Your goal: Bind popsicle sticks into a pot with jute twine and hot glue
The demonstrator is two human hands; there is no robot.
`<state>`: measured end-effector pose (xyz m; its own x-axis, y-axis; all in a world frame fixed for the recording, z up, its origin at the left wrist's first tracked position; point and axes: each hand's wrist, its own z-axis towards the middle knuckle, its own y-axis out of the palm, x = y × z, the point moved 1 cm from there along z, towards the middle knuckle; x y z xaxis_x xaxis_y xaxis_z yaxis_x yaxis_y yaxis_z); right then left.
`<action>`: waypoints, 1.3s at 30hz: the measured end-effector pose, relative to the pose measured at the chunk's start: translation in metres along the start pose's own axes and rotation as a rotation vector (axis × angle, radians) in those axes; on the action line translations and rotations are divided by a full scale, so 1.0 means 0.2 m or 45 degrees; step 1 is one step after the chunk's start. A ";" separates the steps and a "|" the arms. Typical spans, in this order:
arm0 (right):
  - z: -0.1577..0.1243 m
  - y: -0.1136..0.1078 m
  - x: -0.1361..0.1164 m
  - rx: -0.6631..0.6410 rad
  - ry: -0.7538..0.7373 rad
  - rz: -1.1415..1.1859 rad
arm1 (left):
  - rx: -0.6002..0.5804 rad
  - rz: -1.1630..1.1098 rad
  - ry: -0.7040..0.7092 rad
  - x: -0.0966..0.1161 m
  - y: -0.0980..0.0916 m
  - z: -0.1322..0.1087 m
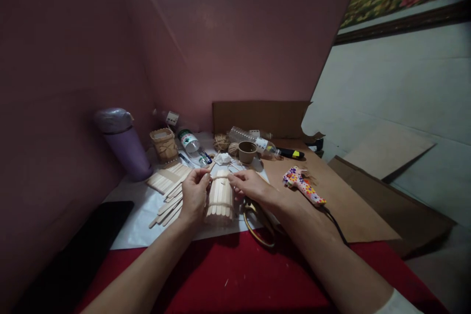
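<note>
A small cup clad in upright wooden craft sticks (220,198) stands on the white paper (138,221) in front of me. A strand of twine (220,175) runs around its top. My left hand (194,194) wraps the cup's left side, thumb and finger pinched on the twine's end. My right hand (250,185) pinches the twine at the cup's upper right. Loose craft sticks (167,189) lie just left of my left hand. Gold-handled scissors (257,225) lie under my right wrist.
A flower-patterned glue gun (303,185) lies on brown cardboard (331,196) at right, its cord trailing back. Behind are a finished stick holder (164,144), plastic bottles (252,140), twine balls (222,142), a brown cup (247,151), a utility knife (291,153). A purple tumbler (123,142) stands at left.
</note>
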<state>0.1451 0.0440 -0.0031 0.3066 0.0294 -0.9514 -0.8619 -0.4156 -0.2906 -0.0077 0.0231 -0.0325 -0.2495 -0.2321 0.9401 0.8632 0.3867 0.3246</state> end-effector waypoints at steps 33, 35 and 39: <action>-0.07 0.06 0.03 -0.175 -0.217 0.944 | -0.247 0.296 0.165 0.20 0.02 -0.10; -0.07 0.06 0.04 -0.182 -0.222 0.949 | -0.248 0.328 0.177 0.20 0.02 -0.10; -0.06 0.07 0.05 -0.233 -0.227 0.977 | -0.220 0.301 0.079 0.20 0.03 -0.10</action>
<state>0.1417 0.0278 -0.0158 -0.4261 -0.1866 -0.8852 -0.7212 -0.5208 0.4569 -0.0042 -0.0018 0.0048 -0.0103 -0.2097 0.9777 0.9575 0.2798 0.0701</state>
